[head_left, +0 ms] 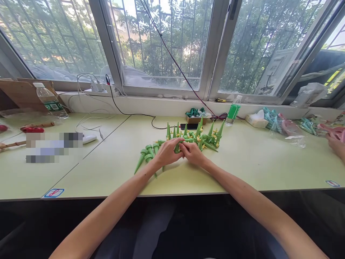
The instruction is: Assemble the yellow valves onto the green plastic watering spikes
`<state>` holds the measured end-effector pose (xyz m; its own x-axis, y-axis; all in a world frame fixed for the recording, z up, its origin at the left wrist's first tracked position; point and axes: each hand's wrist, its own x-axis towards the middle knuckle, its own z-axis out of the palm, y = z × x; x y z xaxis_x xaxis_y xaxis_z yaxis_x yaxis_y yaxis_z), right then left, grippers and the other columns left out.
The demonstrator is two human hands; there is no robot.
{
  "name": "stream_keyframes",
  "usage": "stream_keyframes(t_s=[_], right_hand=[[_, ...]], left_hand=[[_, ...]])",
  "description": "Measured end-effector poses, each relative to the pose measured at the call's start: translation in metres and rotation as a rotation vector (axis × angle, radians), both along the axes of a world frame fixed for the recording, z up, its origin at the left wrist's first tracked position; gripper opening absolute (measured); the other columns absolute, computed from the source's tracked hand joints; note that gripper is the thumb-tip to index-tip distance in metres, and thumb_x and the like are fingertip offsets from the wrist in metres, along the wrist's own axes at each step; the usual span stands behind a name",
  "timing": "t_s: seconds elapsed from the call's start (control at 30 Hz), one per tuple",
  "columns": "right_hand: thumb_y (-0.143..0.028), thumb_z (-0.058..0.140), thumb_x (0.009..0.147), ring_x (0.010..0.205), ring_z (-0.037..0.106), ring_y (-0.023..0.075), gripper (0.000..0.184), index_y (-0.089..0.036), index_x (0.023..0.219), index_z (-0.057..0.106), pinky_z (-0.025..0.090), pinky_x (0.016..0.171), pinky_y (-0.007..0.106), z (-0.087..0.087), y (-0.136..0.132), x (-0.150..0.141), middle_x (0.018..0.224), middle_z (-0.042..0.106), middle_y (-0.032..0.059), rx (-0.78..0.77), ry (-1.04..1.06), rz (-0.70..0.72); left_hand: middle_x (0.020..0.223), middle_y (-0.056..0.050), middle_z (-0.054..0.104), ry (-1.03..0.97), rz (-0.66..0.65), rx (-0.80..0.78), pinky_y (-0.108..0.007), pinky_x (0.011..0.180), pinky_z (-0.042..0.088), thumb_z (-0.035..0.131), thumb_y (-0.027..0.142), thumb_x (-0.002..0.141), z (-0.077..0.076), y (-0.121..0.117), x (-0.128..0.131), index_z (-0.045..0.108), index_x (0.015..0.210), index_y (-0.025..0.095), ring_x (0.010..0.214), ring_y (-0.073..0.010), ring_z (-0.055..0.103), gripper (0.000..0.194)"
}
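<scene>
My left hand [169, 151] and my right hand [194, 154] meet over the middle of the table, fingers closed together. Between them shows part of a green plastic watering spike [177, 147]; my fingers hide most of it. Behind my hands stand several upright green spikes [220, 132] with small yellow pieces on them, and other green parts lie among these. To the left of my left hand, several loose green spikes [140, 161] with ribbed caps lie on the table.
Behind the spikes lie a dark phone [192, 126] and a small box [198, 120] with green material. A green-labelled bottle [233, 111] stands to their right. Another bottle [51, 101] and a power strip [99, 90] are at left. Another person's hand [336, 142] reaches in at right.
</scene>
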<state>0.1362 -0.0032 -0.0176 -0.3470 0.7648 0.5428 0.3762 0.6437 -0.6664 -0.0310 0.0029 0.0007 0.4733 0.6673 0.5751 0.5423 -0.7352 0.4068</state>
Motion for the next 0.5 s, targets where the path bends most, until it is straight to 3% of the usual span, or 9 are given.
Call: stream_keyframes(t_s=[0.33,0.5], right_hand=[[-0.046,0.040,0.100,0.051,0.045,0.0123,0.045,-0.020,0.063,0.047,0.034,0.054,0.027,-0.0013,0.0014,-0.0014,0.053,0.051,-0.0007,-0.024,-0.006,-0.002],[-0.049,0.039,0.099,0.052,0.040,0.0122,0.047,-0.021,0.062,0.043,0.031,0.053,0.027,0.0008,0.0013,-0.0020,0.052,0.046,-0.0015,-0.053,0.002,0.008]], left_hand=[[0.113,-0.007,0.071,0.019,-0.010,0.013,-0.030,0.084,0.050,0.064,0.021,0.073,-0.0006,-0.0007,0.0002,0.062,0.120,0.020,0.095,-0.0208,0.067,0.047],[0.113,-0.007,0.071,0.013,-0.004,0.019,-0.030,0.085,0.051,0.062,0.020,0.073,-0.0003,-0.0015,0.0009,0.062,0.119,0.020,0.093,-0.0201,0.067,0.047]])
